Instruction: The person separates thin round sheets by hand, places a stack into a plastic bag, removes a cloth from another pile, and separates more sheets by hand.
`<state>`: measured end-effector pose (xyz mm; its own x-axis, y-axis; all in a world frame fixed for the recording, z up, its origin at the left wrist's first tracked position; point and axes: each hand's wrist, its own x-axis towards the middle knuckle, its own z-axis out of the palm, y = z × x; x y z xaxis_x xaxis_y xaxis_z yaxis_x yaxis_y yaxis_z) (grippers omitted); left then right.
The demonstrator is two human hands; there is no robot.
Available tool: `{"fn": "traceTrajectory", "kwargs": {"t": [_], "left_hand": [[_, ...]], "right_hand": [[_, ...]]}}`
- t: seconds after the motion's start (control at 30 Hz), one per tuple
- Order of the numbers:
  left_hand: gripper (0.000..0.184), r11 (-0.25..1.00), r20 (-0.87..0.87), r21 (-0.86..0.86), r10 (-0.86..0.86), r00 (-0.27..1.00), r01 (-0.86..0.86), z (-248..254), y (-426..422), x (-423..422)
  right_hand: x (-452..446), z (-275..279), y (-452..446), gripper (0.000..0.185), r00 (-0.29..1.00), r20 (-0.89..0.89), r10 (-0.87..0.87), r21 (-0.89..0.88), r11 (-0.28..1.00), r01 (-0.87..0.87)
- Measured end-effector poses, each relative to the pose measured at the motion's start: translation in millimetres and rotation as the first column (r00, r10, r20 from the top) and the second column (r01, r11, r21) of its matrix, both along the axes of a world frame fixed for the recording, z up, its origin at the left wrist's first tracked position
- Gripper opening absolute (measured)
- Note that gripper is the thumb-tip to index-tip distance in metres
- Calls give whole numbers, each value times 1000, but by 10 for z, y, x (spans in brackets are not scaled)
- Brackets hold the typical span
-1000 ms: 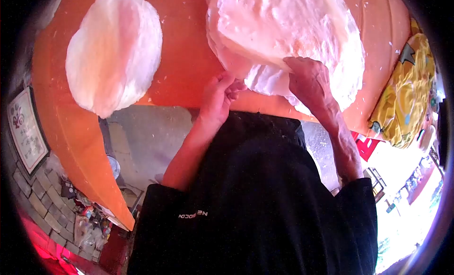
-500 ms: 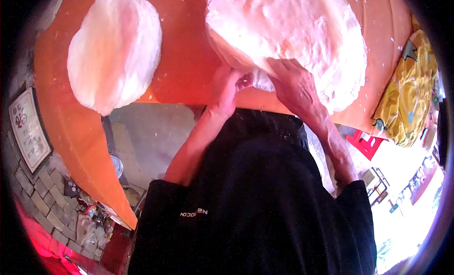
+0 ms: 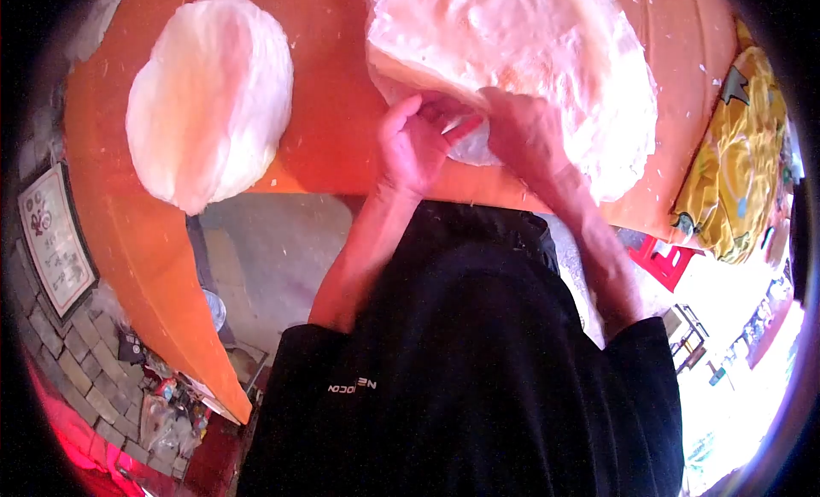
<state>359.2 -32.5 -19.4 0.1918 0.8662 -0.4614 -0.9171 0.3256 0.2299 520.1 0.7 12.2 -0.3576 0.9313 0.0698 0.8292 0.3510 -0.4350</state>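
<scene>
A large white, translucent fibre sheet (image 3: 572, 61), which looks like silk floss, lies on the orange tabletop with its near edge lifted. My right hand (image 3: 531, 138) is curled over that near edge, fingers closed on it; the fingertips are blurred and partly hidden. Just left of it, my left hand (image 3: 414, 147) is turned palm inward under the raised edge, its thumb and fingers apart. I cannot see whether its fingertips touch the fibre. A smaller oval white fibre pad (image 3: 213, 95) rests flat on the table, away from both hands.
The orange-covered table (image 3: 329, 95) curves down along the left. A yellow patterned cloth (image 3: 739, 164) lies at its right edge. Below stands a red stool (image 3: 662, 262). A framed sheet (image 3: 55, 241) and bagged clutter (image 3: 166, 416) are at the left.
My left hand has turned and opened, its fingers moving apart. My right hand has curled further over the sheet's edge. The view has shifted slightly.
</scene>
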Motion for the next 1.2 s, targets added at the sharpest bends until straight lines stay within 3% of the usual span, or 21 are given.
{"fn": "traceTrajectory", "kwargs": {"t": [0.03,0.07,0.1,0.13,0.23,0.3,0.33,0.37,0.4,0.47,0.5,0.6,0.67,0.73,0.77,0.93,1.0,1.03,1.1,1.13,1.2], "left_hand": [[34,994,-7,99,-50,999,51,-259,-48,-49],[34,993,-190,-40,-118,975,112,-360,-46,-35],[34,992,-233,-30,-129,964,126,-485,-47,-34],[35,990,-274,-21,-141,951,140,-560,-50,-30],[33,986,-331,-91,-159,930,137,-446,-19,-19],[32,978,-431,-124,-206,879,169,-355,-6,-19],[31,965,-520,-170,-259,814,198,-304,-32,-15],[30,969,-575,-154,-248,780,195,-245,-82,-69],[30,969,-575,-161,-248,780,190,-204,-163,-126],[30,972,-799,-206,-233,555,110,-147,-278,-247],[30,968,-794,-253,-209,570,2,-171,-308,-294],[29,948,-735,-317,-235,636,-16,-184,-269,-365],[25,938,-716,-339,-204,668,-77,-158,-171,-376],[16,929,-570,-368,-246,784,23,-224,-226,-404],[16,944,-600,-299,-298,743,137,-302,-259,-470],[23,952,-705,-259,-304,641,167,-229,-212,-301],[29,954,-431,-243,-270,861,177,-127,-180,-243],[35,960,-388,-136,-278,879,244,-176,-224,-269],[38,965,-303,-114,-261,917,237,-148,-207,-215],[41,972,-220,-105,-229,948,211,-107,-182,-200],[45,964,-199,-68,-265,943,257,-126,-166,-281]], "right_hand": [[62,184,163,6,962,271,43,32,998,-54],[145,342,326,1,850,522,75,45,992,-115],[412,410,502,10,825,565,16,247,950,-188],[549,714,651,5,839,545,3,201,970,-134],[497,1720,763,19,845,535,27,-48,999,-1],[219,2144,708,32,721,667,189,-281,960,9],[67,2328,738,38,614,695,374,-516,854,63],[77,2157,655,34,671,707,224,-287,958,-18],[112,1841,576,31,717,683,137,-120,990,-74],[156,1242,537,23,816,568,106,14,990,-138],[174,894,507,19,855,499,145,-13,987,-160],[335,93,374,10,917,329,226,-182,968,-173],[332,70,279,8,969,212,126,-177,980,-88],[217,571,329,9,972,210,108,18,993,-115],[166,593,307,9,977,179,115,30,992,-122],[-35,5,-31,11,990,-33,138,-159,977,-142],[-66,61,-16,17,981,65,185,-199,965,-168],[-124,113,-10,17,982,68,175,-211,965,-158],[-276,185,126,14,976,115,187,-175,971,-165],[-324,213,96,25,971,78,225,-256,946,-199],[-352,258,-102,35,976,-131,172,-162,968,-193]]}}
